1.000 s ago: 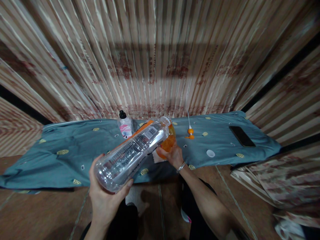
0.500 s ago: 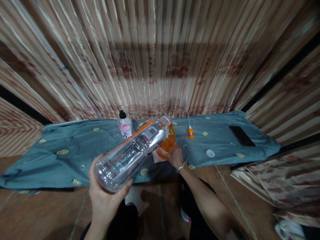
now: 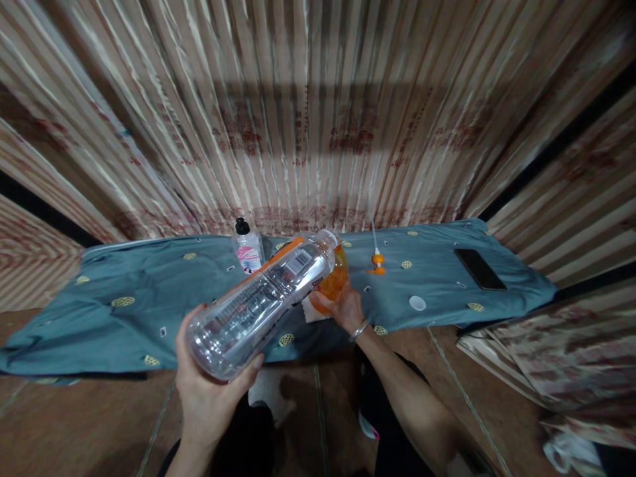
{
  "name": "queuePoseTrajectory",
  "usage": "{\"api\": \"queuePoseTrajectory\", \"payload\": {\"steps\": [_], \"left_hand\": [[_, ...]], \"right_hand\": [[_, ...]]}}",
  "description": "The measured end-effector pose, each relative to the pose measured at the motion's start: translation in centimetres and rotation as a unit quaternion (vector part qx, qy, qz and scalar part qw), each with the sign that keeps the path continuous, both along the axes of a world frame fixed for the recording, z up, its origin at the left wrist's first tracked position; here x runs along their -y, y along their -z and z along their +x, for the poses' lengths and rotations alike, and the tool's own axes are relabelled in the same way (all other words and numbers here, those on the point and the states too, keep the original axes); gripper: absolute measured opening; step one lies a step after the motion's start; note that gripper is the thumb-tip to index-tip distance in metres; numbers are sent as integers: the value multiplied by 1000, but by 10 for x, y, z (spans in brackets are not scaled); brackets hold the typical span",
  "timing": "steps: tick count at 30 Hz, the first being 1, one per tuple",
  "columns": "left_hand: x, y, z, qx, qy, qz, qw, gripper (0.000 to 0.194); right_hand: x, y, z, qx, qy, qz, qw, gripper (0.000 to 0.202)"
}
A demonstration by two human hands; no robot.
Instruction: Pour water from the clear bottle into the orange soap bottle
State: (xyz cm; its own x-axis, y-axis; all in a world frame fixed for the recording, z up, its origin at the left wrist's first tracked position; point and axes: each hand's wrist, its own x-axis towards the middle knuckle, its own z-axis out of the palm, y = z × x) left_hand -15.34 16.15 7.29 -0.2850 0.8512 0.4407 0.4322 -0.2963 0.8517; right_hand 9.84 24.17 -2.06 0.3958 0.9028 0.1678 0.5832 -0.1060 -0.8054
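Observation:
My left hand (image 3: 213,391) is wrapped round the base of a large clear plastic bottle (image 3: 263,305), tilted so its neck points up and to the right. The neck of that bottle is over the top of an orange bottle (image 3: 334,281); whether the two mouths touch cannot be made out. My right hand (image 3: 346,308), with a bracelet at the wrist, grips the orange bottle's lower part. Under and beside the orange bottle lies a pale piece of paper or cloth (image 3: 314,314). The clear bottle hides part of the orange one.
A clear bottle with black cap (image 3: 247,252) stands behind, on the teal cloth (image 3: 189,291). To the right lie an orange pump top (image 3: 378,260), a white disc (image 3: 417,303) and a black phone (image 3: 479,269). A striped curtain (image 3: 308,119) hangs behind.

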Motion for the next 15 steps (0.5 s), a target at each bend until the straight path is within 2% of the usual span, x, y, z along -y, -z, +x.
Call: {"api": "queuePoseTrajectory", "payload": {"steps": [7,15], "left_hand": [[0,0,0,2,1,2,1000,96],[0,-2,1,4,-2,-3,1000,96]], "right_hand": [[0,-2,-1,19,5,-20,1000,78],[0,-1,0,16,0,-8,1000,75]]}}
